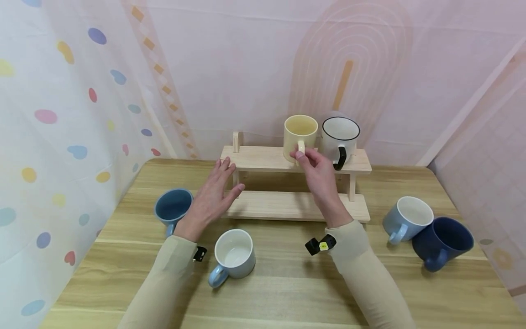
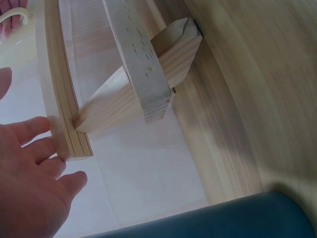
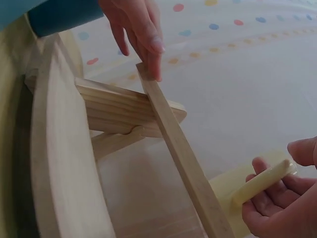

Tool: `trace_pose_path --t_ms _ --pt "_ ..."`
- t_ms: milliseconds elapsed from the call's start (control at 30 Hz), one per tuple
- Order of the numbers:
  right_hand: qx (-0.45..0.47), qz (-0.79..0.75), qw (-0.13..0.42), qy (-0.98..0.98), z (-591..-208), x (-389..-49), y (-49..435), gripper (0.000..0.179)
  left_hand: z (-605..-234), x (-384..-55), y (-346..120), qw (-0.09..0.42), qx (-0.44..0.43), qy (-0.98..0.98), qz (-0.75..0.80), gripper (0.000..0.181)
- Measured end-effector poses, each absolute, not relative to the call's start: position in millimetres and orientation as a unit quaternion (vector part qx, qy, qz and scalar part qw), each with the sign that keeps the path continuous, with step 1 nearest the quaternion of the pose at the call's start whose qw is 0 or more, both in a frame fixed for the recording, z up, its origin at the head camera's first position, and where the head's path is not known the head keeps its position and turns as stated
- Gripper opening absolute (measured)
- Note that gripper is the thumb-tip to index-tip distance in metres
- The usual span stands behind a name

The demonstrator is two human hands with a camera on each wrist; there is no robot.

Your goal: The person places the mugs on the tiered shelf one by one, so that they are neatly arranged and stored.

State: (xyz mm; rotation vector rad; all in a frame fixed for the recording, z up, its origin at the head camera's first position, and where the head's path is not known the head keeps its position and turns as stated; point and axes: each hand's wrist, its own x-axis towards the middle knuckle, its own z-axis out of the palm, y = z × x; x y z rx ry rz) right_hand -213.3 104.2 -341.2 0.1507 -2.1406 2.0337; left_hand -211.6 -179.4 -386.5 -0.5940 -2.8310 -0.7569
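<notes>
The yellow mug (image 1: 291, 140) looks glossy, the shelf (image 1: 259, 158) wooden.

The pale-yellow mug (image 1: 290, 140) is plain, the white mug (image 1: 331, 144) black-rimmed and black-handled — the curtain (image 1: 61, 132) spotted in many colours.

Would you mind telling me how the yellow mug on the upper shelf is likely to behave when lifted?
The yellow mug should feel stiff, as it looks like smooth ceramic. It may tilt when lifted, since the right hand holds it by the handle, at one side. It could chip if knocked against the black-rimmed mug close beside it.
</notes>
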Motion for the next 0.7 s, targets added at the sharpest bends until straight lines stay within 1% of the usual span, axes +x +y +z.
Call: trace_pose_path --t_ms 133,333,567,700 --pt "0.061 0.694 0.09 -0.712 -343.5 -208.2 104.2 0.037 -385.2 -212.8 -180.6 0.075 -0.199 -0.943 -0.255 0.079" --pt "0.105 0.693 0.087 -0.707 -347.7 -197.2 107.7 0.048 -384.4 -213.8 -181.3 0.08 -0.204 -0.946 -0.238 0.083" --pt "0.114 0.624 0.074 -0.769 -355.9 -175.8 117.3 0.058 -381.6 -207.3 -179.0 0.083 -0.198 -0.954 -0.211 0.085" --pt "0.141 0.571 0.077 -0.805 -363.2 -163.9 125.7 0.056 -377.2 -199.3 -178.9 0.096 -0.197 -0.951 -0.216 0.084"
